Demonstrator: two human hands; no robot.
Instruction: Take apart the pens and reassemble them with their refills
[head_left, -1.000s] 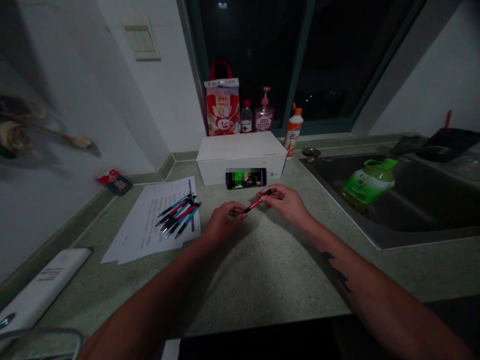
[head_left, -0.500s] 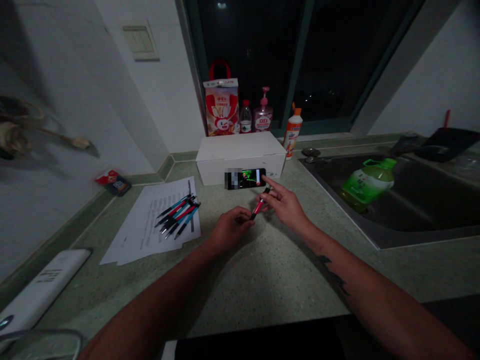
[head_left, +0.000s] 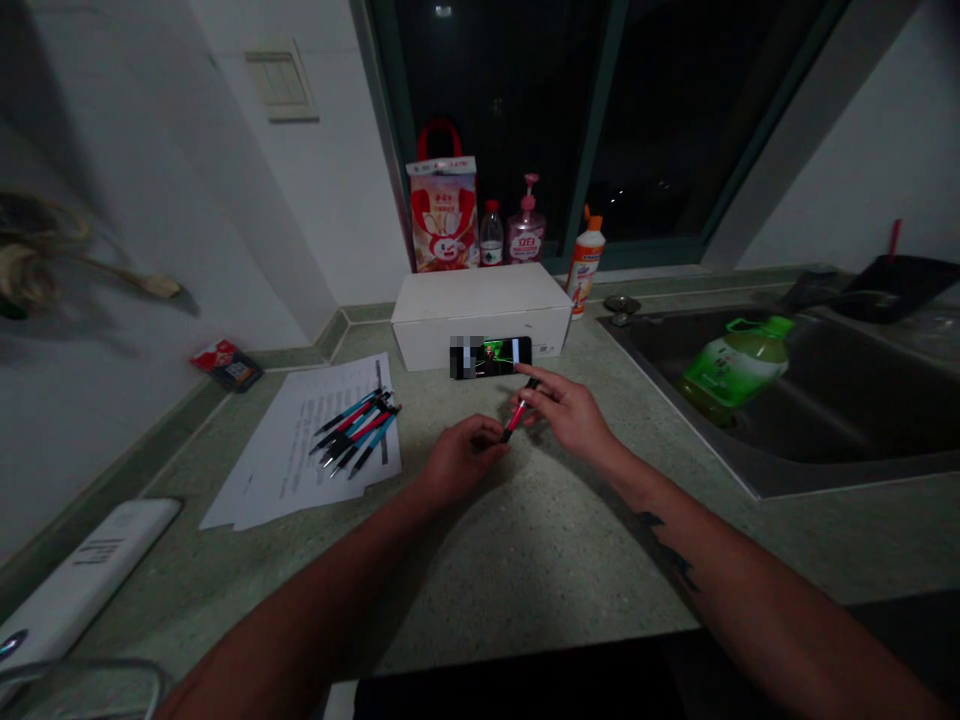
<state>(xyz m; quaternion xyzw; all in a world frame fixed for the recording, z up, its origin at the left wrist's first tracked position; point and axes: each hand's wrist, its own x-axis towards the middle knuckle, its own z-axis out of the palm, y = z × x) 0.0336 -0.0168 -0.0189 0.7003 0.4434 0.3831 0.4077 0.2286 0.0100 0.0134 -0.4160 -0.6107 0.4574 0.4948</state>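
Observation:
A red and black pen (head_left: 517, 414) is held at a slant above the counter between my two hands. The fingertips of my left hand (head_left: 466, 455) are closed at its lower black end. My right hand (head_left: 574, 412) pinches it near the upper end, with the index finger stretched toward the phone. That phone (head_left: 496, 358) leans sideways against a white box (head_left: 480, 305), its screen lit. To the left, a pile of several pens (head_left: 358, 432) in blue, red and black lies on printed paper sheets (head_left: 274, 465).
At right, a green-labelled jug (head_left: 739, 365) lies in the sink (head_left: 825, 420). Behind the box stand a red-handled bag (head_left: 444, 215), a small bottle (head_left: 491, 235), a pink pump bottle (head_left: 526, 230) and an orange-capped bottle (head_left: 586, 265). A white device (head_left: 90, 565) sits at lower left.
My right index finger has shifted slightly down and left, from the phone's right end to near its lower edge. Both hands still hold the pen in nearly the same place.

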